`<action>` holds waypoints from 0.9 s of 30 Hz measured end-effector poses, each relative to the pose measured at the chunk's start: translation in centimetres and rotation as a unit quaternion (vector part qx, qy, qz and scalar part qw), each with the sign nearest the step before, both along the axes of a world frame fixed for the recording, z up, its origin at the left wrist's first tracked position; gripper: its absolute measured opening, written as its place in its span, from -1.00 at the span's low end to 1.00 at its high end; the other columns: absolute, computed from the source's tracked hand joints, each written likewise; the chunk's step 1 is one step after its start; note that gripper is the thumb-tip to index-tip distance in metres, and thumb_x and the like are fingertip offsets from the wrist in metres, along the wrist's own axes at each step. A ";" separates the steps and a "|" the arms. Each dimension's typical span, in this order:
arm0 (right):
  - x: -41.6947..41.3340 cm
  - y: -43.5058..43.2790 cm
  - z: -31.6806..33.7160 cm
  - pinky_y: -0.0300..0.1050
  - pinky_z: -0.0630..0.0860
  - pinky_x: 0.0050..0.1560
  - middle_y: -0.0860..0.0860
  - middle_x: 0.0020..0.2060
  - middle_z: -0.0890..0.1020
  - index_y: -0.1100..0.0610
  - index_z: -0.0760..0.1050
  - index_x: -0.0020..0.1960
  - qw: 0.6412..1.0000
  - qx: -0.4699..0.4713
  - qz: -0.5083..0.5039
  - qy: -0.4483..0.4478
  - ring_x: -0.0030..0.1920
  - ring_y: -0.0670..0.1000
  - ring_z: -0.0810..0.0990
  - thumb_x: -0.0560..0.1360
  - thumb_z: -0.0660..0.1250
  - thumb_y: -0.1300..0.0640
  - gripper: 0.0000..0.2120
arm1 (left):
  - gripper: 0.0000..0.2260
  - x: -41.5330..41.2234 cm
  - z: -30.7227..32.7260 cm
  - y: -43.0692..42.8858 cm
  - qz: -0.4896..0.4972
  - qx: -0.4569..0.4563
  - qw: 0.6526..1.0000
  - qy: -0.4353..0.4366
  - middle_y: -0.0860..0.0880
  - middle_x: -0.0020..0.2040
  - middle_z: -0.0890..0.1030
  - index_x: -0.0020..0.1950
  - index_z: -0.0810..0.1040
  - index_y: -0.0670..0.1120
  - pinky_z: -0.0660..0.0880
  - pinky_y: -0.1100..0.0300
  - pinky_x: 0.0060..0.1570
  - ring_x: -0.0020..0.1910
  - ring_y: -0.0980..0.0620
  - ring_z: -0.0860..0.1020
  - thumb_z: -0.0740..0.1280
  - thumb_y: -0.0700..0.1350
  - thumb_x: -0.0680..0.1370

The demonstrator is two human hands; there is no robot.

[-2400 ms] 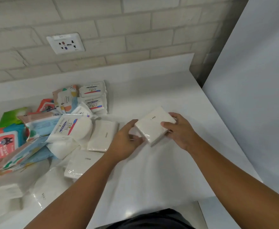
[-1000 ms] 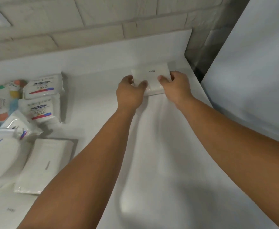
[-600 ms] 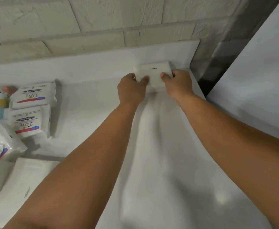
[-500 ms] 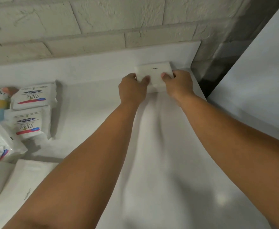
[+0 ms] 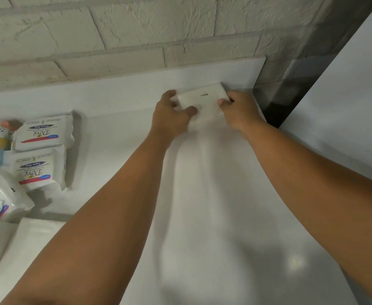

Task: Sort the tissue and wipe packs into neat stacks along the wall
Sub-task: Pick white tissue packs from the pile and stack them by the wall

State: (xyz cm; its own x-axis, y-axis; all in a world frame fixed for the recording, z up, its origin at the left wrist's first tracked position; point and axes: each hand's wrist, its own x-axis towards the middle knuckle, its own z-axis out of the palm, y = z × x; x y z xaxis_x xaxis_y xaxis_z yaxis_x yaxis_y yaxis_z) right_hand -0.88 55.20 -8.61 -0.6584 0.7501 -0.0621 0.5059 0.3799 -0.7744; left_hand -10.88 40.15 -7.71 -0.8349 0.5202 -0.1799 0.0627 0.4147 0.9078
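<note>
Gripping the white tissue pack (image 5: 202, 102) at its short ends, the left hand (image 5: 172, 115) and right hand (image 5: 239, 112) flank it evenly — it sits upper centre of the frame, long axis along the backsplash (image 5: 114, 93), apparently touching it.

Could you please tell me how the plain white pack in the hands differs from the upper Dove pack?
The plain white pack bears a tiny dark mark; the upper Dove pack carries blue and red printing. The left hand and right hand grip the plain white pack at the backsplash; the upper Dove pack lies untouched. Both are white and rectangular.
</note>
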 end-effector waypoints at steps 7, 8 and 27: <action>1.4 -1.4 0.8 -0.20 0.38 0.12 0.12 0.28 0.48 0.13 0.46 0.33 0.993 0.100 -0.059 0.023 0.22 0.07 0.50 0.57 0.34 -0.01 -0.61 | -0.73 3.4 -0.8 -2.7 0.033 -0.069 0.996 0.035 0.11 -0.18 0.62 -0.16 0.54 0.00 0.54 0.14 -0.10 -0.15 0.06 0.61 0.48 0.16 0.45; 1.7 -2.0 0.8 -0.19 0.40 0.07 0.11 0.25 0.49 0.13 0.45 0.31 0.992 0.069 -0.098 0.032 0.16 0.05 0.51 0.54 0.37 -0.05 -0.58 | -0.73 4.4 -0.9 -2.7 0.048 -0.065 0.996 0.043 0.11 -0.20 0.60 -0.16 0.51 -0.01 0.50 0.19 -0.14 -0.17 0.10 0.58 0.47 0.15 0.47; 2.7 -3.3 1.4 -0.03 0.56 0.14 0.08 0.18 0.61 0.17 0.51 0.30 0.995 -0.022 -0.101 0.007 0.15 0.07 0.59 0.58 0.28 -0.01 -0.63 | -0.54 5.7 0.1 0.4 0.061 -0.020 0.998 0.019 0.04 0.12 0.62 0.35 0.53 -0.11 0.49 0.14 0.24 0.17 0.02 0.57 0.37 0.16 0.57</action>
State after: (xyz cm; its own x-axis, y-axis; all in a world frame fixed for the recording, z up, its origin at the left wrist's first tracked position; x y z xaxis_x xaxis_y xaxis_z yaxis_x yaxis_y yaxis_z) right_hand 1.85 51.90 -7.24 -0.4951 0.8643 -0.0888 0.5569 0.2372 -0.7960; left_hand -5.14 40.51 -7.57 -0.8978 0.4083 -0.1648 0.0444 0.4564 0.8887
